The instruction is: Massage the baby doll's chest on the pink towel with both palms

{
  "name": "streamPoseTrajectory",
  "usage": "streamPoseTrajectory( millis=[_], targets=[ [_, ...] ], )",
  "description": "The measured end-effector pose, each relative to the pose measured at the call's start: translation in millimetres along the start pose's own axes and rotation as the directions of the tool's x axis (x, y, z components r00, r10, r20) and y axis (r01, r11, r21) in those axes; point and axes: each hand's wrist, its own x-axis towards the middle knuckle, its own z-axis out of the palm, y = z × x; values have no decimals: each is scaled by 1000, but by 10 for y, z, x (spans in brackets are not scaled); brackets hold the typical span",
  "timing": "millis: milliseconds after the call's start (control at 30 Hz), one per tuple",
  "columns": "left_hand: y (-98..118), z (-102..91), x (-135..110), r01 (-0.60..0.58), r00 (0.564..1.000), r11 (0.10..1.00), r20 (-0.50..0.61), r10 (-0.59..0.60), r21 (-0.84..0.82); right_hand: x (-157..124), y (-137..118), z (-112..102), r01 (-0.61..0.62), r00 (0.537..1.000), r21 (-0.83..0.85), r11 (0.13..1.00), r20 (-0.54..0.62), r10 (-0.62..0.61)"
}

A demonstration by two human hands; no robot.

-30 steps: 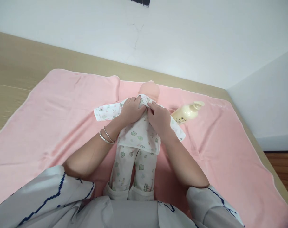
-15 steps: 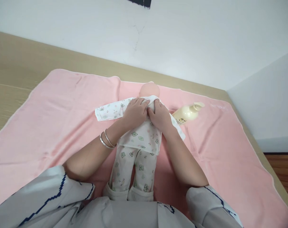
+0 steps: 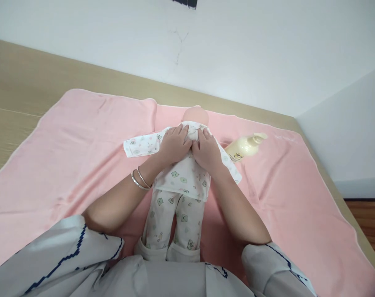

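A baby doll (image 3: 196, 115) lies on its back on a pink blanket (image 3: 66, 144), dressed in a white printed top (image 3: 184, 175) and matching trousers (image 3: 172, 222). My left hand (image 3: 174, 144) and my right hand (image 3: 206, 149) rest side by side on the doll's chest, just below its neck. Both hands pinch the top's fabric at the collar, fingers curled together. Two silver bangles (image 3: 139, 179) circle my left wrist. The doll's left sleeve (image 3: 141, 145) lies spread out flat to the side.
A cream pump bottle (image 3: 245, 147) lies on its side on the blanket, right of the doll. The blanket covers a wooden surface (image 3: 17, 86) against a white wall. The surface's right edge drops to a wooden floor (image 3: 370, 222).
Both hands have crept a little upward along the doll's chest to the collar and drawn closer together. The doll and bottle have stayed put.
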Motion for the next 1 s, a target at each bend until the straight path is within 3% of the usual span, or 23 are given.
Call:
streamPoseTrajectory(
  millis=[367,533,800,1000],
  targets=[
    [231,-126,-122,-28,1000,998,-12,28,-57,39,110,-73,5,999,4,1000,39,-5],
    [188,-91,-95,-12,1000,999,-24,11,-53,31,89,-38,45,999,-40,998,20,-44],
    [95,-22,-21,116,988,989,-89,-124,-93,-96,-57,-65,118,993,-70,991,35,-116],
    [82,12,-24,112,986,987,-111,-125,-115,-31,-3,13,28,999,26,999,19,-28]
  ],
)
